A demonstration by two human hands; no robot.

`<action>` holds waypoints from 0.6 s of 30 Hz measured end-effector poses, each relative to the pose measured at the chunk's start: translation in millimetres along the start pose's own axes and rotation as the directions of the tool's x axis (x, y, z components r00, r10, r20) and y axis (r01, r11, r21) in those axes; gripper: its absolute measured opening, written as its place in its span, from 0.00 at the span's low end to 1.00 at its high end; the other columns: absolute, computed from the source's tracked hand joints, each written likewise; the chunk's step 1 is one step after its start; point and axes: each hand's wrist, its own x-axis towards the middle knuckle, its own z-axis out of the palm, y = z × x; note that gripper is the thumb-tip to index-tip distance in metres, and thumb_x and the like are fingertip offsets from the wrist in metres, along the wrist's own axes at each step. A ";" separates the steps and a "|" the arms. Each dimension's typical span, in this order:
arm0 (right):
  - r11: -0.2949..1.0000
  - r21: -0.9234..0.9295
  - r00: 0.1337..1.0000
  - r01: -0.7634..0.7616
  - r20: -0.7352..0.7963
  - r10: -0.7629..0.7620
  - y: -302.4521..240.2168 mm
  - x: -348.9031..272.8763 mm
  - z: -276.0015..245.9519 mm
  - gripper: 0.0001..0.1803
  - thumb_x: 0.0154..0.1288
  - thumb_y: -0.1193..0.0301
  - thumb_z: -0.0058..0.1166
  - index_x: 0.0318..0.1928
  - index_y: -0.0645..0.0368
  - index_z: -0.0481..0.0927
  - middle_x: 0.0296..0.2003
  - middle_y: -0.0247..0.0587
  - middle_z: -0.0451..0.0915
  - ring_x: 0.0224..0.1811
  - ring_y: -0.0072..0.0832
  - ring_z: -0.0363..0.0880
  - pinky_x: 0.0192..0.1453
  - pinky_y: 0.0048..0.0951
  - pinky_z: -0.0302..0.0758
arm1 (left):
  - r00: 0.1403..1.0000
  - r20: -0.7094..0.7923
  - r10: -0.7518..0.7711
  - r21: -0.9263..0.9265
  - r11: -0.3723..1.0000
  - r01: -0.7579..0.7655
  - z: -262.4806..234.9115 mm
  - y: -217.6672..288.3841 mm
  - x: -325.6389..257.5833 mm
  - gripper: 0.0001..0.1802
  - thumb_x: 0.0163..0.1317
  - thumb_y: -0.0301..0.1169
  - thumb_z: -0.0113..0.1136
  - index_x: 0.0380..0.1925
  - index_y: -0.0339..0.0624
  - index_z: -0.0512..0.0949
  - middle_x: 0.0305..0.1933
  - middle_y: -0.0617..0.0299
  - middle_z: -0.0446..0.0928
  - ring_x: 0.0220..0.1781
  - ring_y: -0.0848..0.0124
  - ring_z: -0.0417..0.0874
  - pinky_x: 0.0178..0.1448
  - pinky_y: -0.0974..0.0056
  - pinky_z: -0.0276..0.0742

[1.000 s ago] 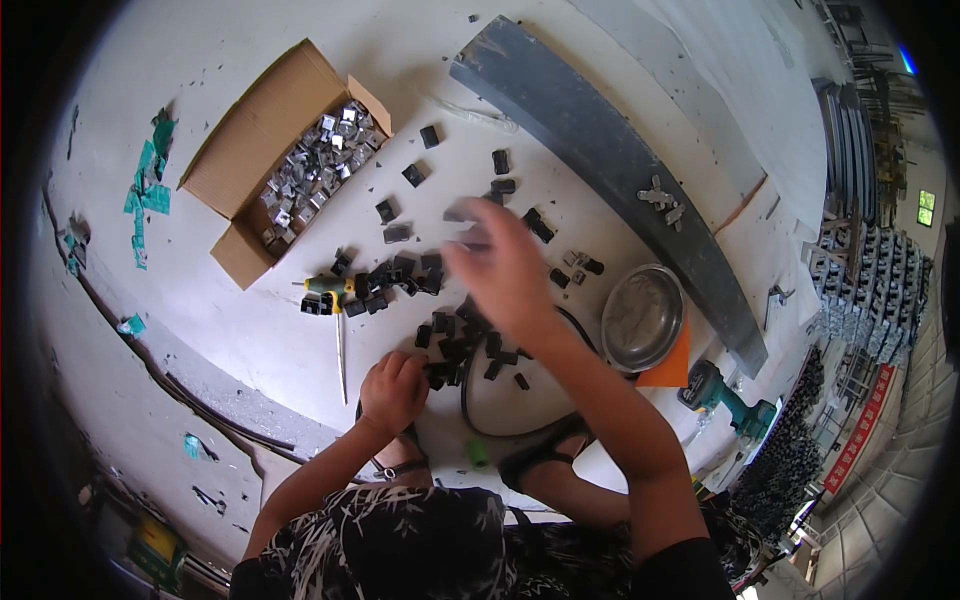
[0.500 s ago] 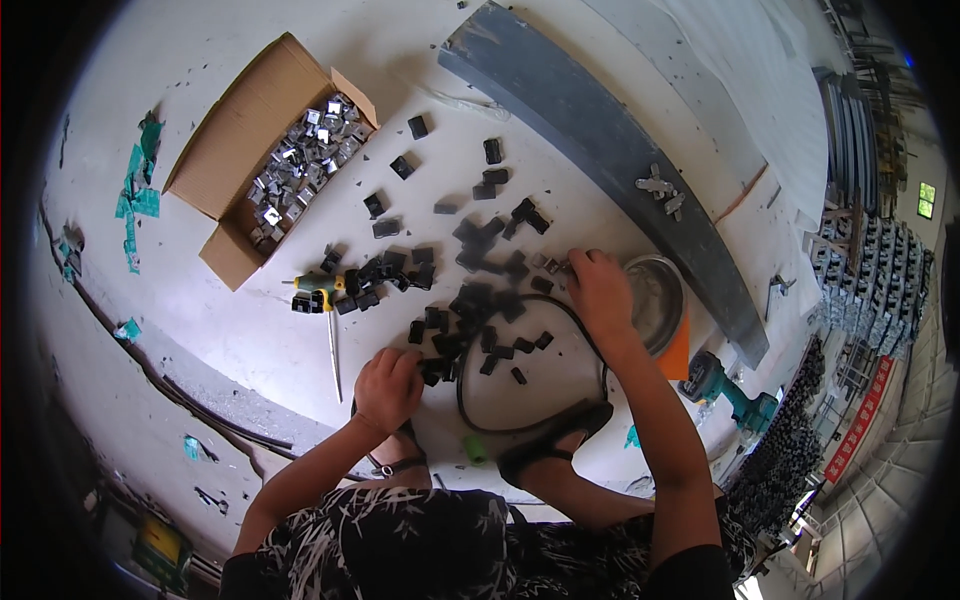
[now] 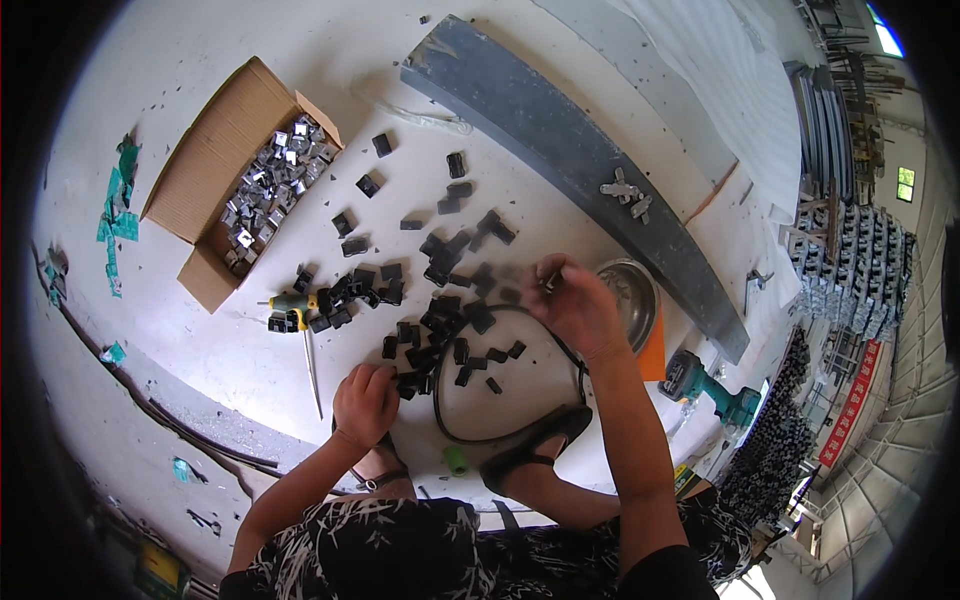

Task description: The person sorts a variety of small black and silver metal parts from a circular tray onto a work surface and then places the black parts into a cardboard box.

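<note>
Small black blocky parts (image 3: 440, 320), squarish, scattered and heaped on white floor (image 3: 200, 340). Left hand (image 3: 365, 403) closed over some; right hand (image 3: 573, 303) pinching something tiny, unclear what.

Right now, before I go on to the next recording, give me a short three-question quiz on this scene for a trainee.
1. True or false: the cardboard box holds shiny metal pieces.
2. Multiple choice: the round metal bowl lies (A) inside the box, (B) just beyond the right hand, beside the long grey beam, (C) under the left hand.
3. Fill in: the left hand rests at the near edge of a scatter of small ____ parts.

Key
1. True.
2. B.
3. Black.
</note>
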 end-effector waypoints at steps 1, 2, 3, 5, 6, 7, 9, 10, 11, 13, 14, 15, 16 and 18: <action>0.995 -0.103 1.000 -0.012 -0.009 0.011 -2.0 6.3 -6.7 0.17 0.70 0.65 0.51 0.52 0.63 0.76 0.42 0.46 0.81 0.42 0.34 0.81 0.41 0.27 0.76 | 1.000 0.003 -0.002 -0.001 1.000 0.002 -0.1 0.1 -0.1 0.12 0.52 0.24 0.61 0.39 0.43 0.80 0.37 0.57 0.77 0.39 0.56 0.80 0.41 0.56 0.78; 0.978 -0.205 1.000 -0.025 -0.019 0.021 -3.4 10.2 -10.2 0.18 0.73 0.64 0.47 0.54 0.65 0.75 0.44 0.49 0.81 0.44 0.36 0.81 0.46 0.29 0.78 | 1.000 0.003 -0.002 -0.001 1.000 0.002 0.1 0.7 -0.4 0.12 0.52 0.24 0.61 0.39 0.43 0.80 0.37 0.57 0.77 0.39 0.56 0.80 0.41 0.56 0.78; 0.979 -0.204 1.000 -0.026 -0.017 0.023 -3.8 12.9 -4.5 0.18 0.73 0.64 0.47 0.54 0.65 0.75 0.44 0.49 0.81 0.44 0.36 0.81 0.46 0.29 0.78 | 1.000 -0.004 -0.005 -0.007 1.000 0.005 0.6 0.7 -0.4 0.12 0.52 0.24 0.61 0.39 0.43 0.80 0.37 0.57 0.77 0.39 0.56 0.80 0.41 0.56 0.78; 0.932 -0.359 0.987 -0.061 -0.160 0.003 -3.9 16.6 12.0 0.23 0.76 0.61 0.42 0.59 0.67 0.72 0.51 0.55 0.79 0.54 0.41 0.79 0.56 0.35 0.77 | 1.000 -0.011 -0.010 -0.013 1.000 0.010 0.6 -0.9 0.2 0.12 0.52 0.24 0.61 0.39 0.44 0.80 0.37 0.57 0.77 0.39 0.56 0.80 0.41 0.56 0.78; 0.931 -0.360 0.987 -0.064 -0.159 0.006 -2.8 16.6 10.9 0.23 0.76 0.61 0.42 0.59 0.67 0.72 0.51 0.55 0.79 0.54 0.41 0.79 0.56 0.35 0.77 | 1.000 -0.016 0.002 -0.011 1.000 -0.002 0.7 -0.7 0.1 0.12 0.52 0.24 0.60 0.39 0.44 0.80 0.37 0.58 0.77 0.39 0.56 0.80 0.41 0.56 0.78; 0.971 -0.236 0.986 -0.046 -0.164 0.007 -0.5 15.9 8.5 0.25 0.77 0.60 0.40 0.61 0.69 0.70 0.53 0.56 0.78 0.57 0.42 0.78 0.61 0.38 0.75 | 1.000 -0.021 0.013 -0.009 1.000 -0.013 0.6 -0.7 0.1 0.13 0.52 0.24 0.60 0.39 0.44 0.79 0.37 0.58 0.77 0.39 0.57 0.80 0.41 0.56 0.78; 0.994 -0.106 0.986 -0.032 -0.166 0.014 2.9 14.6 9.1 0.27 0.78 0.59 0.38 0.63 0.70 0.68 0.55 0.58 0.77 0.59 0.43 0.76 0.65 0.40 0.73 | 1.000 -0.012 0.007 -0.009 1.000 -0.007 -0.9 -1.1 0.6 0.13 0.52 0.24 0.60 0.40 0.44 0.79 0.37 0.58 0.77 0.39 0.57 0.80 0.41 0.56 0.78; 0.998 -0.046 0.982 -0.043 -0.188 0.034 4.2 14.2 12.1 0.28 0.79 0.58 0.36 0.63 0.71 0.68 0.55 0.58 0.77 0.60 0.44 0.76 0.67 0.40 0.72 | 1.000 -0.002 0.005 -0.008 1.000 -0.005 -2.2 -1.7 0.3 0.13 0.52 0.24 0.60 0.40 0.44 0.79 0.37 0.57 0.77 0.39 0.57 0.80 0.41 0.56 0.78; 0.998 0.015 0.977 -0.054 -0.207 0.056 6.6 14.3 14.3 0.28 0.79 0.58 0.34 0.63 0.72 0.67 0.55 0.58 0.76 0.60 0.45 0.76 0.69 0.40 0.71 | 1.000 -0.002 -0.002 -0.002 1.000 0.002 -3.6 -2.4 -0.7 0.13 0.52 0.24 0.60 0.40 0.44 0.79 0.37 0.57 0.77 0.39 0.57 0.80 0.41 0.56 0.78; 0.996 0.051 0.975 -0.074 -0.204 0.083 15.0 17.9 15.6 0.26 0.79 0.60 0.35 0.61 0.73 0.68 0.56 0.58 0.75 0.61 0.46 0.76 0.69 0.41 0.71 | 1.000 0.016 -0.017 -0.002 1.000 0.017 -8.3 -4.1 -1.7 0.14 0.52 0.24 0.60 0.41 0.44 0.79 0.37 0.57 0.77 0.39 0.57 0.80 0.41 0.56 0.78; 0.992 0.084 0.972 -0.090 -0.208 0.106 20.6 20.0 16.3 0.25 0.78 0.62 0.37 0.60 0.74 0.68 0.57 0.58 0.74 0.61 0.47 0.75 0.69 0.42 0.72 | 0.999 0.030 -0.015 0.015 1.000 0.015 -10.5 -2.0 -2.1 0.14 0.52 0.24 0.61 0.41 0.44 0.79 0.37 0.57 0.76 0.40 0.56 0.80 0.41 0.56 0.78; 0.991 0.094 0.976 -0.098 -0.185 0.114 25.2 20.7 16.8 0.25 0.78 0.62 0.37 0.60 0.74 0.68 0.57 0.58 0.74 0.61 0.47 0.75 0.69 0.42 0.72 | 0.999 0.040 -0.019 0.008 1.000 0.019 -10.9 -0.1 -1.4 0.14 0.52 0.25 0.62 0.41 0.44 0.79 0.37 0.57 0.76 0.40 0.56 0.80 0.41 0.55 0.78; 0.994 0.014 0.974 -0.113 -0.198 0.113 33.4 23.6 16.9 0.22 0.77 0.67 0.39 0.58 0.75 0.69 0.57 0.58 0.74 0.61 0.47 0.76 0.69 0.42 0.73 | 0.999 0.047 -0.028 0.014 1.000 0.028 -10.7 -0.7 -1.9 0.14 0.53 0.26 0.62 0.42 0.44 0.79 0.37 0.57 0.76 0.40 0.56 0.80 0.41 0.55 0.77; 0.990 -0.050 0.977 -0.128 -0.181 0.117 47.0 40.2 31.8 0.19 0.75 0.72 0.41 0.57 0.77 0.70 0.57 0.57 0.74 0.61 0.46 0.76 0.68 0.42 0.75 | 0.998 0.059 0.001 -0.009 1.000 -0.001 -2.8 2.7 0.8 0.14 0.53 0.27 0.62 0.42 0.45 0.79 0.37 0.57 0.75 0.40 0.56 0.80 0.42 0.55 0.77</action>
